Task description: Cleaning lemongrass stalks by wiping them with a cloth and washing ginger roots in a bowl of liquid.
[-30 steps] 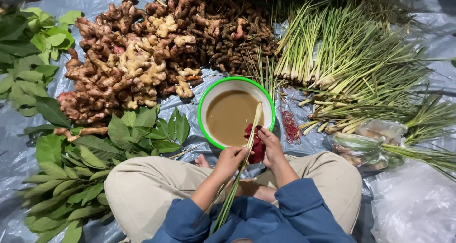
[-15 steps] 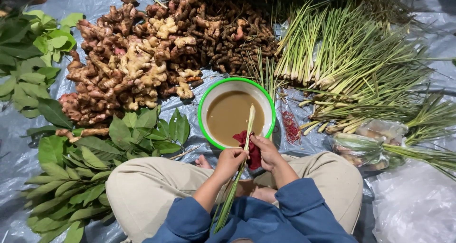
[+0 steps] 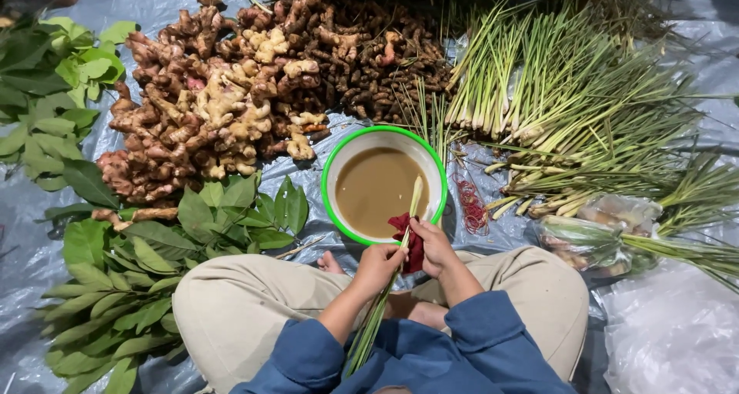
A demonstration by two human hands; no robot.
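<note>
From the head camera, a crinkled grey-blue plastic sheet is covering the floor, and the person is sitting cross-legged on it in beige trousers and a blue long-sleeved top. A big heap of knobbly pale-brown ginger roots is lying to the upper left, running into a darker pile of small brown rhizomes behind it. Broad green leaves are spreading along the left side. Bundles of long green lemongrass stalks are filling the upper right, and a clear plastic bag is lying among them at the right, near a small tangle of red rubber bands.

Just beyond the knees, a round white bowl with a green rim is holding murky brown water. The left hand is closing around a single pale-green lemongrass stalk, whose whitish end is reaching up over the bowl while its leafy end is running down past the lap. The right hand is pinching a dark red cloth against that stalk, just beside the near rim of the bowl. Both hands are nearly touching each other.
</note>
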